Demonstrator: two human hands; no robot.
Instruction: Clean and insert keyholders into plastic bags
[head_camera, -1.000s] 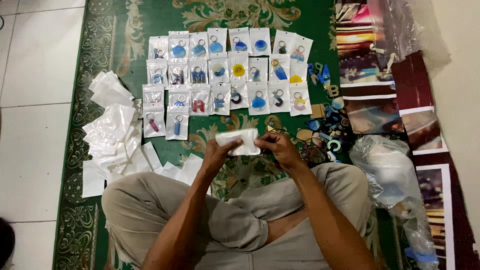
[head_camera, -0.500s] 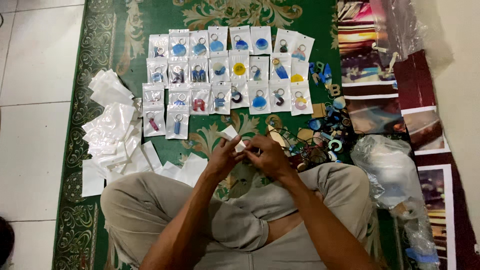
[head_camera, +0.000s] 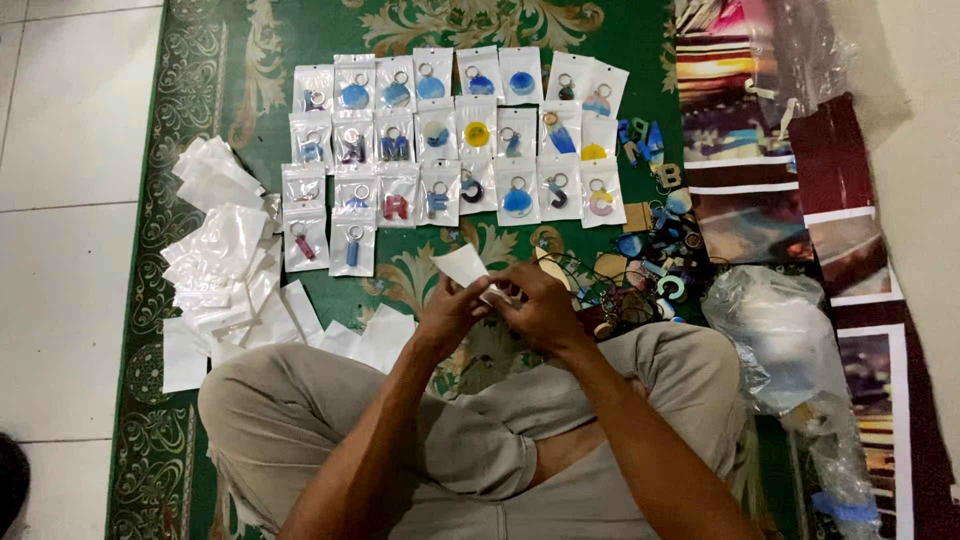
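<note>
I sit cross-legged on a green patterned carpet (head_camera: 600, 30). My left hand (head_camera: 452, 312) and my right hand (head_camera: 540, 305) meet in front of my knees, both pinching one small white plastic pouch (head_camera: 462, 266) whose upper corner sticks up and to the left. What is inside the pouch is hidden by my fingers. Rows of packed keychain pouches (head_camera: 455, 135) lie laid out just beyond my hands.
A heap of empty white pouches (head_camera: 225, 260) lies at the left. Loose keychains and letter charms (head_camera: 645, 275) are piled at the right. A crumpled clear plastic bag (head_camera: 785, 335) and printed sheets (head_camera: 750, 130) sit further right. White floor tiles (head_camera: 60, 200) border the carpet.
My hands have drawn closer together on the pouch. The pouch has turned from lying flat and wide between them to tilting up at the left.
</note>
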